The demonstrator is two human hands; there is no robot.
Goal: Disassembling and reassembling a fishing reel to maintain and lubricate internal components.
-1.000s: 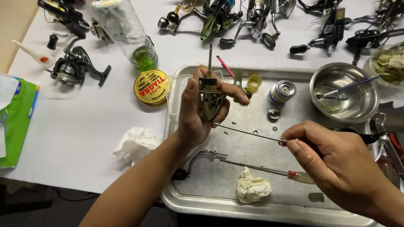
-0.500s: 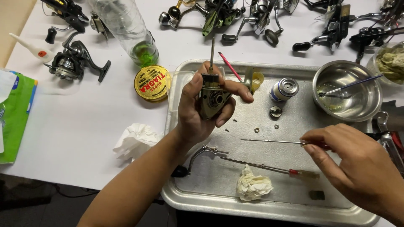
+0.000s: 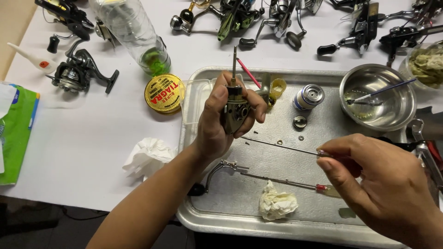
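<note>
Meanwhile the left hand (image 3: pixel 221 124) was clamped round a reel body (image 3: pixel 236 110), held upright over the far-left part of the metal tray (image 3: pixel 230 221) w/ its thin shaft pointing up. The right hand (image 3: pixel 383 184) — fingers pinched together — gripped a long thin rod (image 3: pixel 281 146) by one end; the rod's other tip reached toward the reel body, just below it. Both hovered above the tray, which sat at the bench's near edge. On the tray lay a crank handle (image 3: pixel 221 168), a red-handled screwdriver (image 3: pixel 286 183), a wad of tissue (image 3: pixel 277 203) and a spool (image 3: pixel 308 97). A steel bowl (image 3: pixel 401 110) stood at the tray's far-right corner. Left of the tray — a yellow round tin (image 3: pixel 164 93) and another tissue wad (image 3: pixel 147 157).
</note>
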